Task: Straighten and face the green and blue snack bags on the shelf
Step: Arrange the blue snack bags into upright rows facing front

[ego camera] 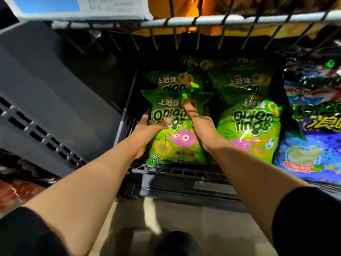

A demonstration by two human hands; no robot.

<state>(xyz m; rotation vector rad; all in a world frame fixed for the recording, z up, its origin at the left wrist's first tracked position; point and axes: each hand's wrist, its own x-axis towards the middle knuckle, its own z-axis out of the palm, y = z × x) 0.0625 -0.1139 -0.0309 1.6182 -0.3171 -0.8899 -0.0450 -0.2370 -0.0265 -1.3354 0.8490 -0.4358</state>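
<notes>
the front green bag (173, 130) stands upright at the centre of the wire shelf (175, 170), its printed face toward the camera and its bottom edge just behind the shelf's front rail. the left hand (147, 130) clasps the bag's left edge at about 9 o'clock, thumb laid across the front and fingers wrapped out of sight behind, while the right hand (200, 126) presses its right edge at about 3 o'clock, fingers extended upward along the film. so the bag is held between the two hands. a second green bag (251, 130) stands just beside it at 3 o'clock, the right wrist filling the narrow gap between them. more green bags (239, 78) line up behind at 12 o'clock, in shadow. blue bags (313, 145) lie at the far 3 o'clock side, touching the second green bag's right edge. at 9 o'clock a vertical wire divider (127, 111) closes off the shelf, with a dark strip of open room between it and the held bag; beyond it sits a grey slotted crate (46, 100). the upper wire rack (203, 21) overhangs at 12 o'clock, leaving headroom above the bag tops.
</notes>
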